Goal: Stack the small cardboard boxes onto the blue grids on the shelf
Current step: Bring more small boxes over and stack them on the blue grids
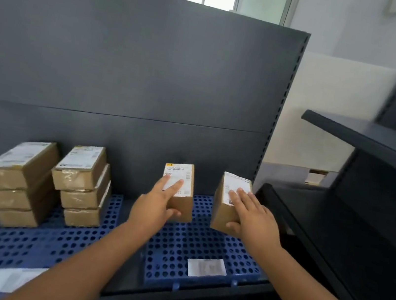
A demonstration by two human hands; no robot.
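Observation:
My left hand grips a small cardboard box with a white label, fingers on top and thumb on its front. My right hand grips a second labelled box the same way. Both boxes are over the far part of the right blue grid; whether they rest on it I cannot tell. On the left blue grid stand two stacks of three boxes each, one at the far left and one beside it.
A dark grey back panel rises behind the shelf. White paper labels lie on the right grid and the left grid's front. Another dark shelf unit stands to the right. The shelf's front edge is below my arms.

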